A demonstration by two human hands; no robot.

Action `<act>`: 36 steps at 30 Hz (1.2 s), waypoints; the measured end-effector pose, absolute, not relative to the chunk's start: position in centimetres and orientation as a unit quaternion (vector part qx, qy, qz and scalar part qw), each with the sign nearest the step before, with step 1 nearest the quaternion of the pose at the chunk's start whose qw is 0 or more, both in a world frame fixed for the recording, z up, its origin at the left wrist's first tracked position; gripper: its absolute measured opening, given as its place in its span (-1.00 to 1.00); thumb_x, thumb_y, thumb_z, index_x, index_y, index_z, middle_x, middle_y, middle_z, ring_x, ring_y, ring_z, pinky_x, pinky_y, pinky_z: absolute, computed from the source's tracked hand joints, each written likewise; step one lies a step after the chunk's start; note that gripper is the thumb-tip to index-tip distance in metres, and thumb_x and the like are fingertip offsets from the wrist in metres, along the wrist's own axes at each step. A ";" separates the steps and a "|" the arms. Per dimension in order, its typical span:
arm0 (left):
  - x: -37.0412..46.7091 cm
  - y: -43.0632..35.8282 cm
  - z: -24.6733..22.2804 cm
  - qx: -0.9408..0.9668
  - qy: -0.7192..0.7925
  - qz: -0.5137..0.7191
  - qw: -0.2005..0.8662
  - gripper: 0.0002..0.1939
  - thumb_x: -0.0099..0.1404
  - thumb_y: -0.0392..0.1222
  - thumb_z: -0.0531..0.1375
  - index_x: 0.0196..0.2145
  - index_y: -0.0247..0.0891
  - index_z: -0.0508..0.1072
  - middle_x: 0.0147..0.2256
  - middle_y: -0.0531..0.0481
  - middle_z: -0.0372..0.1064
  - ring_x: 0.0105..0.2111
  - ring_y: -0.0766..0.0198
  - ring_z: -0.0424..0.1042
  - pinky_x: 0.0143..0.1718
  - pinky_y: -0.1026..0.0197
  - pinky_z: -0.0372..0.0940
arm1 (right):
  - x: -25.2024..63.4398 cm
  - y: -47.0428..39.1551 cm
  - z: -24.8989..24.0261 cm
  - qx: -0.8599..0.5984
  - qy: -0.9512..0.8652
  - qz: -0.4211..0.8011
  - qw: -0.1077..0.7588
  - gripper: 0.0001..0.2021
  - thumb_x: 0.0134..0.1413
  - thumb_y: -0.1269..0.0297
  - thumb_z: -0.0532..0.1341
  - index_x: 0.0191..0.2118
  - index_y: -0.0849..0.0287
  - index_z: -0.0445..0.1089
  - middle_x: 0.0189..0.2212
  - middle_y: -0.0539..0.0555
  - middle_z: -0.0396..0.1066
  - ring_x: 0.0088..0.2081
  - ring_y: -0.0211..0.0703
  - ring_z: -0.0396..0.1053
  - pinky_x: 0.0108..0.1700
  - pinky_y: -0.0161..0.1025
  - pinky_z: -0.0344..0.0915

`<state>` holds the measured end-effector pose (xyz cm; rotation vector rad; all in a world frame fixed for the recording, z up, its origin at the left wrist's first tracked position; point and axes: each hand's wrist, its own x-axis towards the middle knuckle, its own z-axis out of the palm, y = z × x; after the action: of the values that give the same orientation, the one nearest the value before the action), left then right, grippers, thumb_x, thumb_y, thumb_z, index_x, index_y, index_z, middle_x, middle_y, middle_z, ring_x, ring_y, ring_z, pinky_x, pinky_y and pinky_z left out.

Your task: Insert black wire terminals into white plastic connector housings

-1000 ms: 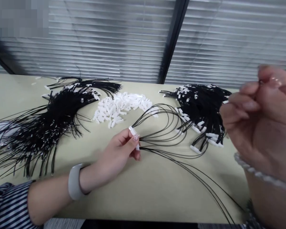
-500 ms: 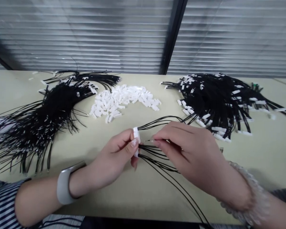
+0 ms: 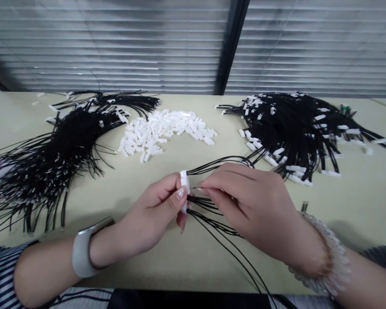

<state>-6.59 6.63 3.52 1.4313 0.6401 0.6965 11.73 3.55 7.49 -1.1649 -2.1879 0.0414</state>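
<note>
Pinched between the thumb and fingers of my left hand (image 3: pixel 157 214) are white connectors (image 3: pixel 185 180), standing one above another near the middle. Several black wires (image 3: pixel 209 165) run out of them to the right, and some pass behind my right hand (image 3: pixel 244 206). The fingertips of my right hand are closed on the thin end of a wire (image 3: pixel 196 188), whose metal tip is very near the connector. Whether that tip touches the connector is too small to tell.
Loose white connectors (image 3: pixel 167 126) lie heaped beyond my hands. Bundled black wires (image 3: pixel 67 146) spread over the left of the table (image 3: pixel 180 266). Black wires with white connectors (image 3: pixel 286 128) form a pile at the right. Blinds (image 3: pixel 116 47) stand behind the table.
My right fingertips have moved slightly left with the wire end, closer to the connector. My left hand keeps its grip. The whole view has shifted a little.
</note>
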 end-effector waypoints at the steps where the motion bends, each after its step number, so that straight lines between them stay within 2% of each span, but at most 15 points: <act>1: -6.6 6.7 3.5 0.632 0.281 0.306 0.655 -0.79 0.34 -0.13 -0.07 -0.34 -0.29 0.25 -0.47 0.12 0.11 -0.55 0.56 0.22 -0.54 0.45 0.23 | 11.7 3.6 7.4 -0.442 -0.838 -0.001 0.320 -0.87 0.04 0.48 0.09 -0.40 0.24 0.38 -0.49 -0.05 0.32 -0.43 -0.46 0.22 -0.37 -0.46 0.13; 6: -6.6 6.6 3.4 0.617 0.279 0.300 0.672 -0.79 0.33 -0.13 -0.06 -0.37 -0.29 0.23 -0.48 0.11 0.11 -0.55 0.53 0.21 -0.53 0.43 0.22 | 11.7 3.7 6.7 -0.412 -0.849 -0.090 0.319 -0.86 0.05 0.47 0.09 -0.35 0.27 0.40 -0.41 0.02 0.37 -0.32 -0.33 0.28 -0.31 -0.37 0.19; 13: -6.4 6.4 3.6 0.605 0.283 0.301 0.681 -0.79 0.31 -0.12 -0.04 -0.42 -0.29 0.19 -0.51 0.10 0.09 -0.56 0.49 0.18 -0.55 0.41 0.21 | 11.9 3.7 6.4 -0.372 -0.878 -0.093 0.287 -0.78 0.10 0.50 0.01 -0.31 0.26 0.40 -0.37 0.06 0.36 -0.29 -0.26 0.26 -0.24 -0.27 0.23; 24: -6.3 6.8 4.0 0.671 0.336 0.261 0.607 -0.76 0.31 -0.10 -0.05 -0.45 -0.28 0.16 -0.52 0.13 0.09 -0.54 0.50 0.24 -0.49 0.40 0.20 | 11.8 4.1 6.0 -0.362 -0.872 -0.089 0.318 -0.76 0.10 0.51 -0.01 -0.35 0.28 0.41 -0.39 0.07 0.38 -0.34 -0.28 0.27 -0.28 -0.28 0.24; 36: -6.3 7.0 4.4 0.685 0.371 0.232 0.582 -0.72 0.30 -0.05 -0.05 -0.46 -0.28 0.20 -0.55 0.12 0.19 -0.55 0.47 0.25 -0.49 0.39 0.17 | 11.8 4.8 5.2 -0.387 -0.861 -0.080 0.320 -0.79 0.05 0.50 0.05 -0.45 0.27 0.42 -0.55 0.03 0.31 -0.46 -0.33 0.21 -0.41 -0.35 0.17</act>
<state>-6.26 7.00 4.41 1.5997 0.8666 0.5425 11.82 4.80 5.23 -1.0160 -2.2630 -0.2115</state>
